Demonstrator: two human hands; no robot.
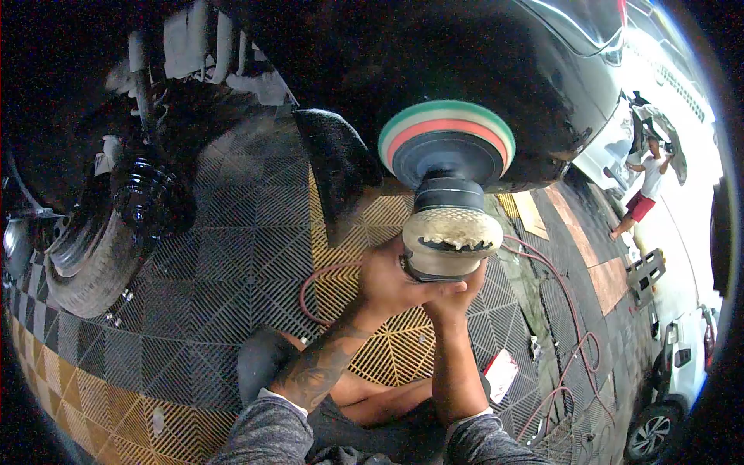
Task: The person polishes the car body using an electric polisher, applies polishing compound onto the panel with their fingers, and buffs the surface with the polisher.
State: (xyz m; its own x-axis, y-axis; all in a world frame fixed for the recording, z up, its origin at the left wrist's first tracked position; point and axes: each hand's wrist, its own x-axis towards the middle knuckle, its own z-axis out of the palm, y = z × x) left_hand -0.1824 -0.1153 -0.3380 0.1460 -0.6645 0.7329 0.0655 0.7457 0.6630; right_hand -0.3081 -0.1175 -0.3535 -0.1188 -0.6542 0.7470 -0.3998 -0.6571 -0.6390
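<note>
Both my hands are wrapped around a car polisher (452, 232) with a worn, pale head. My left hand (384, 275) grips it from the left, and my right hand (459, 293) closes on it from below and the right. The polisher's round pad (446, 116), layered green, white and red on a black backing plate, faces up and away from me. Behind it is the glossy black car bumper (558, 108); whether the pad touches it I cannot tell. The undersides of my fingers are partly hidden by the tool.
A tire (93, 271) lies at the left beside the dark wheel arch, with a mud flap (333, 155) nearby. A red hose (562, 287) loops over the tiled floor (240, 294). A person (649, 182) stands at the right, above a white car (682, 364).
</note>
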